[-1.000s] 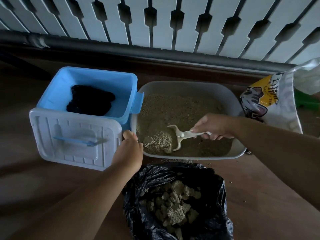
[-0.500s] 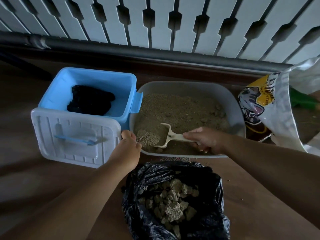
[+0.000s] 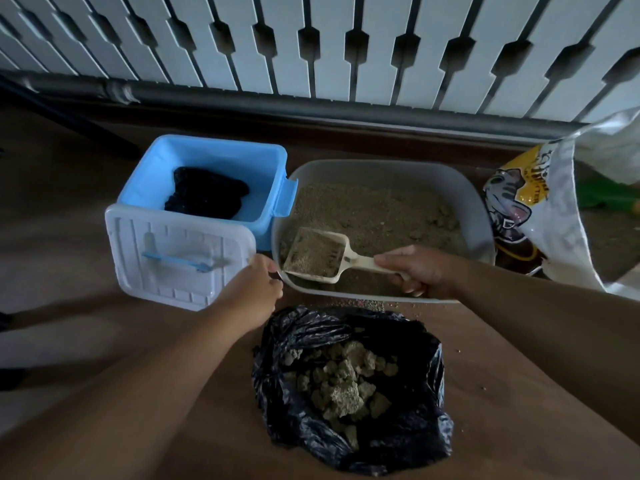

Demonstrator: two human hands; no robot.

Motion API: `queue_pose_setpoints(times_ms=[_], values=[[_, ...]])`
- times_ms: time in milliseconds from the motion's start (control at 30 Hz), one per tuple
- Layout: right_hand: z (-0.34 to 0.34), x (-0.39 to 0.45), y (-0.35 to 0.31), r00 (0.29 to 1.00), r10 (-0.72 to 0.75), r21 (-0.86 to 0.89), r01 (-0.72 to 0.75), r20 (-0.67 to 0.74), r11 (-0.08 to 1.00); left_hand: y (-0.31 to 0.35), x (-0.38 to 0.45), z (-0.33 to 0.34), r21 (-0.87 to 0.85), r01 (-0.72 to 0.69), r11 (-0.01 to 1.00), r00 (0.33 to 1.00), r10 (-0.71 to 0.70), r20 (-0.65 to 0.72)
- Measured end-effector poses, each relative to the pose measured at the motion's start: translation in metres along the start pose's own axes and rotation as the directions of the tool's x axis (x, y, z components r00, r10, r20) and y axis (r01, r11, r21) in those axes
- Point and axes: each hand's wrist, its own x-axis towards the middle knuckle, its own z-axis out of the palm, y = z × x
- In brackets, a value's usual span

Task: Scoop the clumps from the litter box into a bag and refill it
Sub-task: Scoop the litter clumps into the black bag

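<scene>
A grey litter box (image 3: 479, 216) holding sandy litter sits on the wooden floor. My right hand (image 3: 417, 270) grips the handle of a cream scoop (image 3: 317, 254), which is raised over the box's near left corner and full of litter. My left hand (image 3: 254, 289) holds that near left corner of the box rim. In front of the box, an open black bag (image 3: 415, 420) holds several clumps (image 3: 341, 382). A few more clumps lie at the box's far right.
A blue bin (image 3: 211, 157) with dark bags inside stands left of the box, its white lid (image 3: 173, 251) leaning on its front. A cat litter sack (image 3: 540, 209) stands at the right. A white slatted fence (image 3: 311, 43) and a grey rail run behind.
The scoop has come up out of the litter at the near left corner with a full load, and my right hand has drawn back toward me. My left hand has stayed on the rim.
</scene>
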Motion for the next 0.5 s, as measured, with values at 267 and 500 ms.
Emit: queue_pose_setpoints(times_ms=[267,500], values=[[-0.021,-0.021,-0.016,0.979,-0.110,-0.136,0.087,-0.172,0.987,0.014,-0.002,-0.009,0.177,0.036,0.984,0.999,-0.030,-0.033],[-0.055,-0.048,-0.029,0.943,-0.122,-0.302,0.024,-0.309,0.953,0.021,0.019,0.002,0.227,0.223,0.948,0.955,-0.259,0.144]])
